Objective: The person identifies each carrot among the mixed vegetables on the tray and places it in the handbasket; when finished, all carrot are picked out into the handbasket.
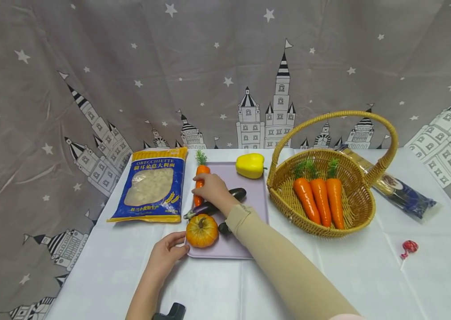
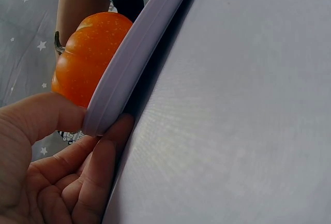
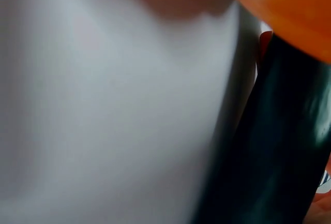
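Note:
At the left side of the lilac tray, my right hand grips a carrot with a green leafy top. Its grip covers the carrot's middle. Beneath that hand lies a dark purple eggplant, whose glossy body also fills part of the right wrist view. My left hand pinches the tray's front left corner, thumb on the rim and fingers underneath in the left wrist view. Beside it on the tray sits a small orange pumpkin. A dark vegetable is partly hidden by my right sleeve.
A yellow bell pepper rests at the tray's back right. Right of the tray stands a tall-handled wicker basket with 3 carrots. An orecchiette bag lies left, a long pasta packet behind the basket, a red lollipop far right.

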The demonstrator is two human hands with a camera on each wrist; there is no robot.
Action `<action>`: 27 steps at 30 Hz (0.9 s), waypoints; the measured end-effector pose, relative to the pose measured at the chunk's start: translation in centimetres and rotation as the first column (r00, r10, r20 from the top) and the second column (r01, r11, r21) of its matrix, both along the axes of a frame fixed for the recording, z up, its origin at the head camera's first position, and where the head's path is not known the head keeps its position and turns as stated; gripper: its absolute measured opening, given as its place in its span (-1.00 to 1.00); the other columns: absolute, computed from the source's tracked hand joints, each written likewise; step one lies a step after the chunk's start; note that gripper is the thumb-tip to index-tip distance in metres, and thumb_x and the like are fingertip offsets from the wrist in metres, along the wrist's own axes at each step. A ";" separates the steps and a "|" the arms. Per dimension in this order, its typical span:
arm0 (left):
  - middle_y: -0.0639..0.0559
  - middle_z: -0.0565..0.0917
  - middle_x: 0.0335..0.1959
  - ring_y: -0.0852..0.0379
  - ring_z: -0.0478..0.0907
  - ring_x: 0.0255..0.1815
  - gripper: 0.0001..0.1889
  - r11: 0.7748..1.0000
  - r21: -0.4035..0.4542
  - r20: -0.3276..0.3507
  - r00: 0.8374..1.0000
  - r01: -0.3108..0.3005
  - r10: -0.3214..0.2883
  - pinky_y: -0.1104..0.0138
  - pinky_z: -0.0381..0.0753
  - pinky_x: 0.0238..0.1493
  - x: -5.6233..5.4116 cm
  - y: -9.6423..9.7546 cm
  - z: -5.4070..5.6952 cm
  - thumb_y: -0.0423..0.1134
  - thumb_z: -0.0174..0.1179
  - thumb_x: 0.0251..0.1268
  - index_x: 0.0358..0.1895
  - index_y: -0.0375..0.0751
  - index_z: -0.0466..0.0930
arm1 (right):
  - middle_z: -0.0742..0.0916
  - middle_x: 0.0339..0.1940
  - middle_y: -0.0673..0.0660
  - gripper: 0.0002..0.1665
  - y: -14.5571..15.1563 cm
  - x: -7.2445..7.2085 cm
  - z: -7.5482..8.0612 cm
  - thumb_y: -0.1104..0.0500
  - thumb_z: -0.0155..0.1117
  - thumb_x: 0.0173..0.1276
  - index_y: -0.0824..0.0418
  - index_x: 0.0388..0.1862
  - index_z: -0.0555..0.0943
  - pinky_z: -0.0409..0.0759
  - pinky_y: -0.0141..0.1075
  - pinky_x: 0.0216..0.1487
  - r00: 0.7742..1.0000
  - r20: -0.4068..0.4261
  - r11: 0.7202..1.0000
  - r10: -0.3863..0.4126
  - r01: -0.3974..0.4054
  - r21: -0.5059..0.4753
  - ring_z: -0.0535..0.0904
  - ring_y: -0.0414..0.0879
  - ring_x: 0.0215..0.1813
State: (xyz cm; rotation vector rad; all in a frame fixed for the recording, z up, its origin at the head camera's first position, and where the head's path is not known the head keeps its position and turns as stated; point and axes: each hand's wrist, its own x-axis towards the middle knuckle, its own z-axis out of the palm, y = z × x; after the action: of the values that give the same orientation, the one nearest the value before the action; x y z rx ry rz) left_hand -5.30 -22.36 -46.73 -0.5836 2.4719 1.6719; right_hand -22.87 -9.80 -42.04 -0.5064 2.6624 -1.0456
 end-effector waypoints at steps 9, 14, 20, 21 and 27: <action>-0.23 0.65 -0.02 0.06 0.60 -0.19 -0.54 1.000 -0.010 0.007 1.000 0.001 -0.001 0.23 0.63 -0.13 0.0 0.0 0.1 -0.35 0.25 0.12 0.15 -0.38 0.52 | 0.65 0.12 0.13 -0.54 0.2 -0.1 -0.3 0.09 0.35 0.27 0.04 0.18 0.61 0.46 -0.20 0.19 1.000 -0.002 0.996 -0.012 0.012 -0.087 0.51 -0.01 0.12; -0.23 0.64 -0.01 0.05 0.61 -0.19 -0.54 1.000 -0.009 0.011 1.000 0.001 -0.001 0.23 0.64 -0.13 0.0 0.1 0.3 -0.35 0.25 0.13 0.15 -0.38 0.52 | 0.66 -0.06 0.12 -0.57 0.5 -0.4 -0.6 0.13 0.35 0.28 0.04 0.14 0.62 0.52 -0.28 -0.02 0.999 -0.034 0.980 -0.032 0.024 -0.198 0.51 -0.05 -0.07; -0.24 0.64 -0.02 0.06 0.61 -0.22 -0.54 1.000 -0.003 0.005 1.000 -0.001 0.001 0.25 0.64 -0.16 0.0 0.1 0.3 -0.37 0.25 0.13 0.15 -0.38 0.52 | 0.62 -0.16 0.09 -0.57 0.8 -0.7 -0.4 0.17 0.35 0.27 0.05 0.14 0.62 0.50 -0.40 -0.27 0.998 -0.035 0.956 -0.053 0.041 -0.290 0.48 -0.09 -0.23; -0.25 0.64 -0.02 0.07 0.61 -0.23 -0.54 1.000 0.000 0.005 1.000 -0.002 0.002 0.26 0.64 -0.16 0.0 0.0 0.3 -0.37 0.25 0.12 0.15 -0.38 0.52 | 0.63 -0.12 0.09 -0.57 0.9 -0.7 -0.3 0.17 0.35 0.27 0.06 0.14 0.62 0.51 -0.41 -0.26 0.998 -0.035 0.952 -0.054 0.041 -0.302 0.48 -0.10 -0.21; -0.24 0.64 -0.02 0.08 0.61 -0.25 -0.54 1.000 0.001 0.009 1.000 -0.004 0.004 0.28 0.64 -0.18 0.0 0.0 0.3 -0.36 0.26 0.13 0.15 -0.38 0.52 | 0.60 0.09 0.11 -0.56 1.3 -0.5 1.1 0.20 0.35 0.28 0.06 0.16 0.60 0.60 -0.41 -0.17 0.998 -0.039 0.930 -0.054 0.036 -0.366 0.54 -0.08 -0.12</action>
State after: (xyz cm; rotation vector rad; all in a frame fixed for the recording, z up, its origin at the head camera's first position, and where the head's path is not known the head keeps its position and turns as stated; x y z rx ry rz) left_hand -5.32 -22.37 -46.44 -0.5955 2.4654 1.6675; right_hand -23.40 -8.54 -40.91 -0.5462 2.5350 -1.5753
